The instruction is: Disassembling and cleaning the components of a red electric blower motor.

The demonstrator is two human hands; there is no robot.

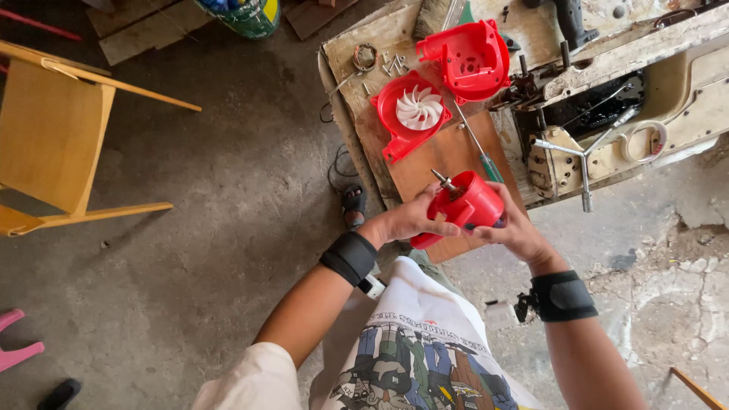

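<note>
Both hands, left hand and right hand, wrap closed around the red cylindrical plastic motor housing (probably stiff, motor-heavy), best gripped by its body, clear of the protruding metal shaft

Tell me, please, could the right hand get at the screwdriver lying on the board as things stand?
Probably not yet: the right hand and left hand both grip the red motor housing; the screwdriver lies unobstructed just beyond.

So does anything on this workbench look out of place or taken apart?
Yes. The red motor housing in both hands has its bare shaft sticking out. Its red fan cover with the white impeller and another red shell lie apart on the bench, screws loose beside them.
</note>
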